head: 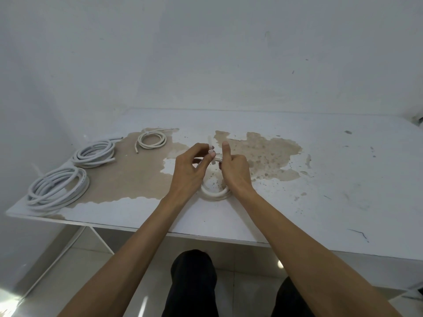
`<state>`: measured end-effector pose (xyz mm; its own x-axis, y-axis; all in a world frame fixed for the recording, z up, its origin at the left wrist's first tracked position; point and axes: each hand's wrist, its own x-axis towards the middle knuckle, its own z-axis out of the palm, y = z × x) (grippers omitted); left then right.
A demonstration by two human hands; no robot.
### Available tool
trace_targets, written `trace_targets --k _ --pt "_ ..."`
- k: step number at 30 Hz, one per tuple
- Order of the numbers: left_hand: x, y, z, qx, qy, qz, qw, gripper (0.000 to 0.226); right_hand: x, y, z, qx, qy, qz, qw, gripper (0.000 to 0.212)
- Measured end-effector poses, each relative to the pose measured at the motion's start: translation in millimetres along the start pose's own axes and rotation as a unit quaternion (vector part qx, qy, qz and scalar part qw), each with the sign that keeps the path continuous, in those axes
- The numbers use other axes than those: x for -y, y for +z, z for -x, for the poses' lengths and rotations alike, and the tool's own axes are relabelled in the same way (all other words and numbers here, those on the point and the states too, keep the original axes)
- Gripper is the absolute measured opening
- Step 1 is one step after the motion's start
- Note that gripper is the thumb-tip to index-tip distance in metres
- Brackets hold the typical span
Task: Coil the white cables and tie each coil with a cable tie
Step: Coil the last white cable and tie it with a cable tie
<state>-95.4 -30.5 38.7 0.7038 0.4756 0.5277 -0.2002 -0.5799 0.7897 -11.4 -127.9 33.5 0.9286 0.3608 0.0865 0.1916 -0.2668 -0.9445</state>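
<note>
Both hands, left [191,172] and right [233,170], grip 1 cable coil [215,193] and its tie [210,145].

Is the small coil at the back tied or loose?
Tied: a white tie wraps the small coil at its far-left edge, holding its loops together.

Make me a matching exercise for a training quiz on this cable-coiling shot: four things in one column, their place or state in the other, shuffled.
Things
1. left hand
2. right hand
3. small coil
4. largest coil

Places or states
A. lies at the table's near left corner
B. pinches the upright cable tie
C. lies far back on the table, left of both hands
D. grips the held coil, thumb pointing up

Pairs: 1-B, 2-D, 3-C, 4-A
</note>
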Motion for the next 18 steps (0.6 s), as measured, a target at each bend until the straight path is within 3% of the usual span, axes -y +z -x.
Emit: trace_targets --k 2,6,10,18 --pt "2 2 -2 0.012 -0.016 0.008 1.0 0.027 0 0 1 0.003 -0.001 -0.002 1.0 0.071" --pt "8 7 -6 0.02 -0.026 -0.028 0.999 0.014 -1 0 2 -0.004 0.002 -0.002 1.0 0.074" --pt "11 4 -7 0.004 -0.013 -0.052 0.999 0.022 3 0 5 0.0 -0.004 -0.009 1.0 0.073" --pt "15 -1 -13 0.062 0.083 -0.172 0.98 0.025 -2 -1 4 0.0 0.002 -0.055 0.998 0.079"
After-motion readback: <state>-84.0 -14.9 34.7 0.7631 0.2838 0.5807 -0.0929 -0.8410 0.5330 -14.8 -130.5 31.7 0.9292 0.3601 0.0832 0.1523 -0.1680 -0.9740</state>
